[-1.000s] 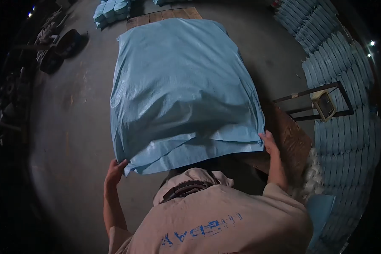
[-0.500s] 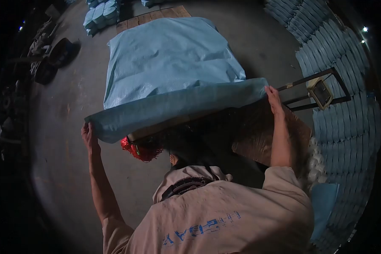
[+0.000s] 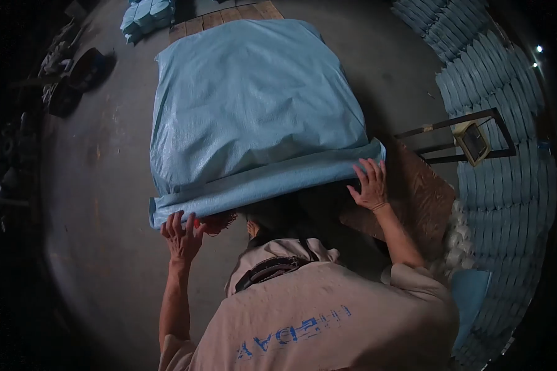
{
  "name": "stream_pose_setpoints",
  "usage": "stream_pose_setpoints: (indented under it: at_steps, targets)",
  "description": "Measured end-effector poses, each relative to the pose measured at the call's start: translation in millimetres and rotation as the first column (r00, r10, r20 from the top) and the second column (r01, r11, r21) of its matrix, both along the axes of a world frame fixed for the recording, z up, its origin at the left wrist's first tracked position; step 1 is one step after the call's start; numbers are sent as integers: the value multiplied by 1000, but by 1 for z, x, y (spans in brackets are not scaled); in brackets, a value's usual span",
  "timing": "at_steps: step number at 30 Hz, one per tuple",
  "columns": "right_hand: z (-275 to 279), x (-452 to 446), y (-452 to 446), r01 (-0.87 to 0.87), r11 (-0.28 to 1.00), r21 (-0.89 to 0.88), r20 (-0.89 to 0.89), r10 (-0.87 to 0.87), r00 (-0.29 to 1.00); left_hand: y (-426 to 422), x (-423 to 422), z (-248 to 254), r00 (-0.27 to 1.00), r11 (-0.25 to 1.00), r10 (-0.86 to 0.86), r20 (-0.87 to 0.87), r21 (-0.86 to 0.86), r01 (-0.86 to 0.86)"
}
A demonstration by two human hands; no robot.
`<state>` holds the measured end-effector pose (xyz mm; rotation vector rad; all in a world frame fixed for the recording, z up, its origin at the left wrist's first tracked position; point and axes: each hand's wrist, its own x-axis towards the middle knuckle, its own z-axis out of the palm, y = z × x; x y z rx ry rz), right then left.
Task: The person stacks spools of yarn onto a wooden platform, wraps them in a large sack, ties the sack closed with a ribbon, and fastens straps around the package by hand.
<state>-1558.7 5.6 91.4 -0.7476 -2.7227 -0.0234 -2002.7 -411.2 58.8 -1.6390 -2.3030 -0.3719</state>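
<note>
A large light-blue woven sheet (image 3: pixel 260 93) lies over a flat stack in front of me, wrinkled across its surface. Its near edge is folded into a long band. My left hand (image 3: pixel 182 236) touches the band's left end with its fingers spread. At the right end, my right hand (image 3: pixel 371 184) rests its spread fingertips on the band, palm down. Neither hand grips the sheet. Below the band, partly hidden near my left hand, is a red stringy bundle (image 3: pixel 216 222).
Wooden planks (image 3: pixel 229 17) show beyond the sheet. A brown board (image 3: pixel 421 198) and a dark metal frame with a lamp-like box (image 3: pixel 472 142) stand at the right. Stacked blue bundles (image 3: pixel 498 204) line the right side. Dark round tubs (image 3: pixel 86 69) sit at the left.
The near edge, earlier lifted between both hands, has been folded over and laid down. Both hands have come lower and inward, and their fingers have let go of the edge.
</note>
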Motion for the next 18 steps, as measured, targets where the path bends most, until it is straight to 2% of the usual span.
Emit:
stream_pose_setpoints:
  at_steps: [1, 2, 3, 4, 5, 6, 7, 8, 9, 10, 11, 12, 13, 14, 15, 16, 17, 18]
  targets:
    - [-10, 3, 6, 7, 1000, 7, -4, -7, 1000, 4, -9, -8, 999, 995, 15, -37, -95, -19]
    - [-26, 4, 22, 16, 996, 82, 69, -22, 997, 6, -21, -15, 996, 981, 36, -77, -186, -50]
    - [-41, 7, 36, 21, 988, 151, 143, -43, 989, 14, -33, -5, 997, 983, 33, -73, -181, -45]
    - [-46, 5, 53, -57, 982, 178, 66, 46, 997, 16, -49, -8, 998, 989, 42, 51, -143, -34]
    - [-50, 1, 65, -23, 1000, 11, 10, 23, 1000, 14, -67, -13, 984, 994, 43, 175, -107, -24]
    - [-54, 0, 74, 5, 987, -159, -41, -12, 999, 13, -83, -21, 966, 972, 173, 193, -191, -136]
    - [-68, -1, 83, 80, 955, -285, -107, -115, 988, 14, -91, -28, 967, 973, 169, 191, -188, -132]
    - [-96, -3, 96, 82, 956, -281, -111, -117, 987, 16, -97, -35, 792, 958, 286, 540, -162, -236]
    - [-128, -5, 107, 186, 739, -647, -151, -364, 919, 16, -104, -46, 487, 925, 332, 808, -177, -337]
    - [-137, -21, 101, 141, 366, -920, -146, -652, 744, 19, -113, -79, 215, 897, 238, 947, -129, -424]
    - [-145, -38, 94, -65, 40, -997, -63, -912, 406, 21, -122, -106, 218, 898, 231, 948, -121, -424]
    - [-140, -44, 88, -69, 53, -996, -76, -914, 399, 28, -132, -129, 160, 887, 245, 956, -155, -434]
    - [-132, -47, 89, -233, -84, -969, -25, -903, 429, 41, -142, -143, 104, 880, 251, 963, -182, -440]
    - [-123, -49, 96, -381, -217, -899, 13, -882, 472, 53, -147, -150, 191, 914, 201, 961, -113, -390]
    - [-129, -38, 112, -2, 16, -1000, -14, -790, 613, 68, -131, -134, 191, 916, 180, 965, -94, -391]
    - [-147, -38, 117, 286, 510, -811, -260, -753, 604, 81, -98, -94, 467, 766, 466, 752, -77, -639]
    - [-161, -41, 115, 495, 802, -334, -453, -597, 662, 90, -75, -54, 550, 576, 736, 395, 63, -815]
    - [-93, -61, 85, 547, 752, -368, -287, -651, 703, 82, -65, -30, 736, 725, 626, 258, 156, -671]
